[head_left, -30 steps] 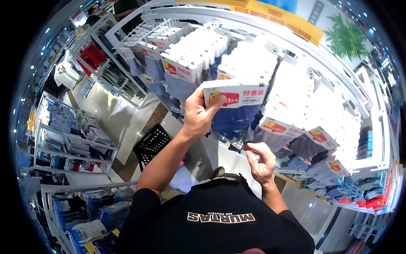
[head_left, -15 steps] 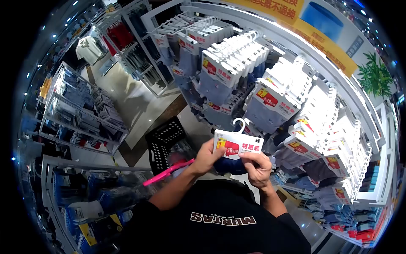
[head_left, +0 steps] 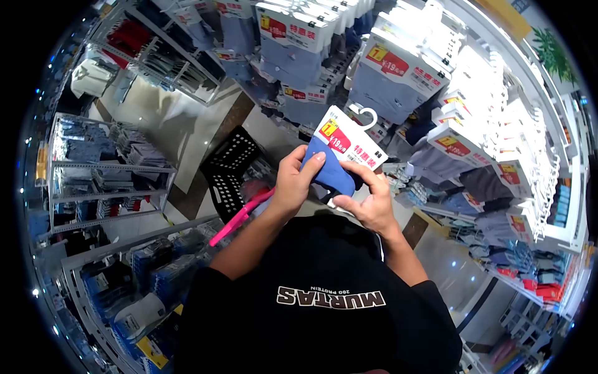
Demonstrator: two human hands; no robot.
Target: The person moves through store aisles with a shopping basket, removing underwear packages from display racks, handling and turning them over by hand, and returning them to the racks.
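A folded blue garment [head_left: 335, 173] hangs from a white hanger card [head_left: 350, 138] with a hook, a yellow patch and a red price patch. My left hand [head_left: 294, 187] grips it at the left, thumb pressed on the blue fabric. On the right side, my right hand [head_left: 372, 202] holds the garment's edge, index finger along the lower side of the card and thumb below. The fingers behind the fabric are hidden. The card is tilted, its right end lower.
Racks of similar carded garments [head_left: 398, 71] stand ahead and to the right. A black perforated basket [head_left: 225, 190] with a pink handle [head_left: 240, 218] is beside my left forearm. Shelves of packaged goods [head_left: 134, 299] stand at lower left, and a tiled aisle [head_left: 152, 118] runs beyond.
The card has moved up in view and tilted clockwise. My left thumb has shifted from the card onto the blue fabric, which now faces me. My right hand has moved down to the garment's edge.
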